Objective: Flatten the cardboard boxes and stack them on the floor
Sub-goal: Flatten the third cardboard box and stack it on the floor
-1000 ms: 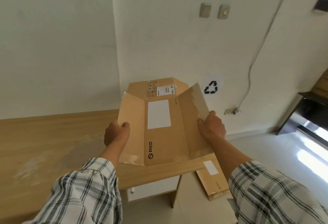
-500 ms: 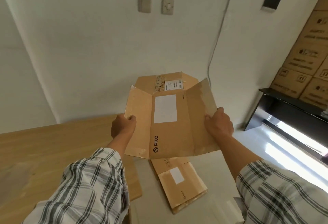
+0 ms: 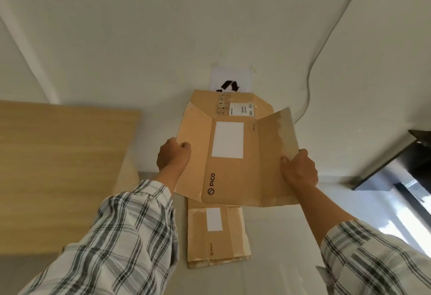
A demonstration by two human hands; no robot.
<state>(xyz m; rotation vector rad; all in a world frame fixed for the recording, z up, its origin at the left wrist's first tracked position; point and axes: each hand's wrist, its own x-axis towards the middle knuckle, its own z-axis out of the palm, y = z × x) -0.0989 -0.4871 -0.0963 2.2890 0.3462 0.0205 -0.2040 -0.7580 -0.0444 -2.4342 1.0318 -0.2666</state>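
Two bare hands hold one flattened cardboard box in the air, seen from a camera worn on the person's head. The left hand is curled closed around the box's left flap edge, and the right hand is closed on its right flap, thumb on top near the lower part of that edge. Holding opposite sides likely keeps the loose flaps spread and the sheet level, so it can be lowered flat. The box is brown, with a blank white label in the middle panel and the word PICO printed near its lower left. Both side flaps tilt slightly upward; the far flap, with a shipping label, points toward the wall.

Directly below, partly hidden by the held box, a second flattened box lies on the pale floor. It carries the same white label and lies in the same direction, so it looks like the start of the stack. The held box hangs above it, apart from it, apparently lined up to go on top.

A wooden desk stands to the left. On the wall behind, a paper recycling sign shows just above the box, perhaps marking this spot for the pile. A thin cable runs down the wall to the right. Both forearms wear plaid sleeves.
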